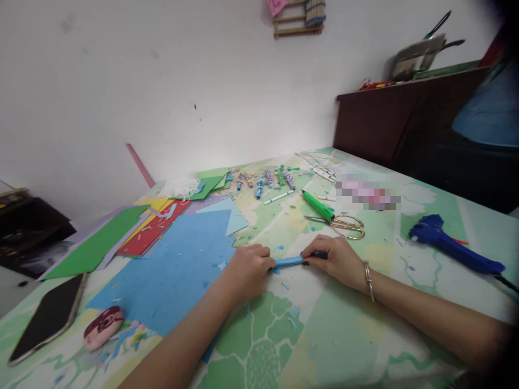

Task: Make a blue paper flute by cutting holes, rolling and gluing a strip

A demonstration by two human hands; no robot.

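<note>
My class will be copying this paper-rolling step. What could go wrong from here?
The blue roll is held between the left hand and right hand; it might loosen if either lets go.

The scissors lie just beyond the right hand, so reaching forward could bump the blades.

The blue glue gun lies on the tabletop to the right; whether it is hot cannot be seen, so a careless touch might burn.

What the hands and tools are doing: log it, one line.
left hand: holds blue roll | right hand: holds blue roll | scissors, glue gun: unheld
</note>
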